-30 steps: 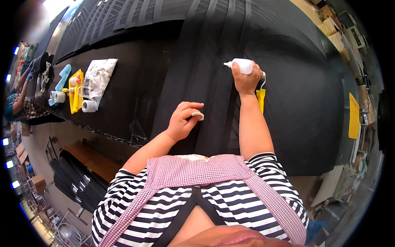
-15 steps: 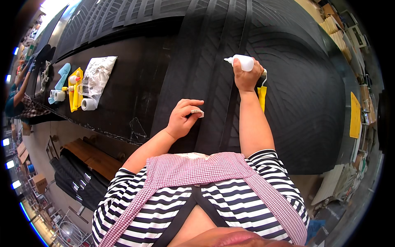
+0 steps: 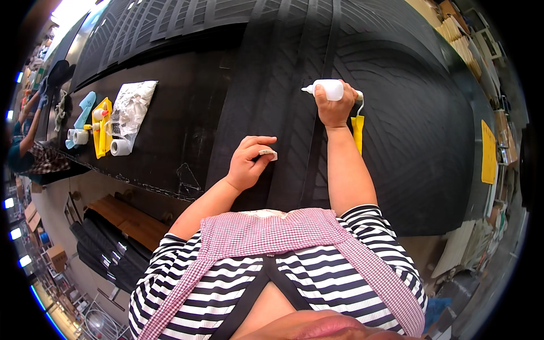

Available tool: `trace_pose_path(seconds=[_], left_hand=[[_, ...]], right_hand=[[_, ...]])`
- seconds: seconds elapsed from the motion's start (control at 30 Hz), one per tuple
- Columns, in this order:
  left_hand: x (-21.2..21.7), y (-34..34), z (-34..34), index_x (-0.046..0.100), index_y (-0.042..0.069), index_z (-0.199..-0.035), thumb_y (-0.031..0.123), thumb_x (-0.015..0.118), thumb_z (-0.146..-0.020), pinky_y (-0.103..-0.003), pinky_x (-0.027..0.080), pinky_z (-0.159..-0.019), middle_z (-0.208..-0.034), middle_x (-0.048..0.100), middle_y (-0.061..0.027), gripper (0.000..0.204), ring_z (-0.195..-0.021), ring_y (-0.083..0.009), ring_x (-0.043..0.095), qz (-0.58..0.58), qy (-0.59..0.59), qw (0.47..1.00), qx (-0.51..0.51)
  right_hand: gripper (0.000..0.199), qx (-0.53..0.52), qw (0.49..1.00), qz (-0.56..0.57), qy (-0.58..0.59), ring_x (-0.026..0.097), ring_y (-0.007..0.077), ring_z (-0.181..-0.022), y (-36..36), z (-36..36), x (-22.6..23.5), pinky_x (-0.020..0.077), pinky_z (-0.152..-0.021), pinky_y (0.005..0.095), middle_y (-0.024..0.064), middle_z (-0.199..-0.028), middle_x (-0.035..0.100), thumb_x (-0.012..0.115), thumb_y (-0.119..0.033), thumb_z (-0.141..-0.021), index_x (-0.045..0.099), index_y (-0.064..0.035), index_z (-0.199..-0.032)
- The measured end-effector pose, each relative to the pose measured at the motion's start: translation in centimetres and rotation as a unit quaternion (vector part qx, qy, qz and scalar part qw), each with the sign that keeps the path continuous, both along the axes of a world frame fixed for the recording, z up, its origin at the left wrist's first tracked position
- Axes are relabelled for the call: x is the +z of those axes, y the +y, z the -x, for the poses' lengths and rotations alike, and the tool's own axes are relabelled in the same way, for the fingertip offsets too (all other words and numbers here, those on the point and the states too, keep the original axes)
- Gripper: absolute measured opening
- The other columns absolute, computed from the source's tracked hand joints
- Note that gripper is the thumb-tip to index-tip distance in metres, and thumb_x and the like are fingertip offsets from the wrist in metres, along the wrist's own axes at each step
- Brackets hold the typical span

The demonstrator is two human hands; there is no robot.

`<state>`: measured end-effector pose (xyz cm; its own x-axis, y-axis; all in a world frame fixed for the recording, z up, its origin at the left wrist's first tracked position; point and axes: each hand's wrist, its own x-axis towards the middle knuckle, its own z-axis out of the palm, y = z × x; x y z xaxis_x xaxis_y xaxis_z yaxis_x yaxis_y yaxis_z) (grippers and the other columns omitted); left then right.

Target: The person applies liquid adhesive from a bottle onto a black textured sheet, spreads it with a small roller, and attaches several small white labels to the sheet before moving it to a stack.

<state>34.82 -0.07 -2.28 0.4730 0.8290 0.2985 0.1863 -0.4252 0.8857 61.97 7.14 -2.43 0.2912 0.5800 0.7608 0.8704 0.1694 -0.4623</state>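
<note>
My right hand is wrapped round a white squeeze bottle, held on its side with the pointed nozzle to the left, over long black strips. Beside its wrist, a small roller with a yellow handle lies on a broad black sheet. My left hand, nearer to me, pinches a small whitish flat piece between thumb and fingers, with the index finger stretched above it. I cannot make out what this piece is.
On the left of the dark table lie a yellow tray with small bottles, a plastic bag and white rolls. Stacked black sheets are at the back. Another person works at far left. A yellow card hangs right.
The squeeze bottle in my right hand has come slightly left and toward me. My left hand keeps its pinch and has barely moved. The whole view has shifted a little.
</note>
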Motion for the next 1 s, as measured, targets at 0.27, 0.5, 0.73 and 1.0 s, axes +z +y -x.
trace_pose_path(seconds=[0.27, 0.5, 0.73, 1.0], left_hand=[[-0.2, 0.1, 0.1, 0.071, 0.007, -0.086, 0.007, 0.072, -0.082, -0.035, 0.048, -0.087, -0.114, 0.070, -0.0068, 0.005, -0.099, -0.0253, 0.062, 0.000, 0.002, 1.000, 0.002], [-0.1, 0.0, 0.1, 0.071, 0.007, -0.087, 0.006, 0.072, -0.082, -0.035, 0.048, -0.087, -0.115, 0.070, -0.0069, 0.005, -0.100, -0.0254, 0.062, -0.003, 0.009, 1.000, -0.001], [-0.2, 0.0, 0.2, 0.071, 0.007, -0.087, 0.006, 0.071, -0.082, -0.035, 0.048, -0.088, -0.115, 0.070, -0.0064, 0.005, -0.101, -0.0252, 0.062, -0.003, 0.009, 1.000, -0.001], [-0.3, 0.0, 0.2, 0.071, 0.007, -0.087, 0.007, 0.072, -0.083, -0.035, 0.048, -0.088, -0.115, 0.070, -0.0057, 0.004, -0.101, -0.0249, 0.061, 0.001, 0.010, 1.000, -0.002]], right_hand=[[0.038, -0.060, 0.997, -0.047, -0.001, 0.059, 0.0297, -0.070, 0.0, -0.3, -0.5, 0.0413, -0.077, 0.0429, 0.0092, -0.071, 0.060, 0.067, -0.045, -0.076, 0.058, -0.0086, -0.073], [0.040, -0.109, 0.994, 0.005, -0.019, 0.060, 0.0283, -0.071, 0.1, -1.1, -1.1, 0.0411, -0.080, 0.0418, 0.0087, -0.070, 0.061, 0.068, -0.047, -0.076, 0.058, -0.0084, -0.074], [0.039, -0.121, 0.992, 0.005, -0.037, 0.061, 0.0279, -0.071, 0.3, -0.8, -1.2, 0.0416, -0.081, 0.0418, 0.0091, -0.070, 0.061, 0.070, -0.046, -0.075, 0.058, -0.0087, -0.075], [0.034, -0.086, 0.996, 0.008, -0.035, 0.059, 0.0281, -0.070, 0.0, -1.2, -1.2, 0.0404, -0.078, 0.0409, 0.0080, -0.068, 0.060, 0.071, -0.041, -0.071, 0.058, -0.0096, -0.071]])
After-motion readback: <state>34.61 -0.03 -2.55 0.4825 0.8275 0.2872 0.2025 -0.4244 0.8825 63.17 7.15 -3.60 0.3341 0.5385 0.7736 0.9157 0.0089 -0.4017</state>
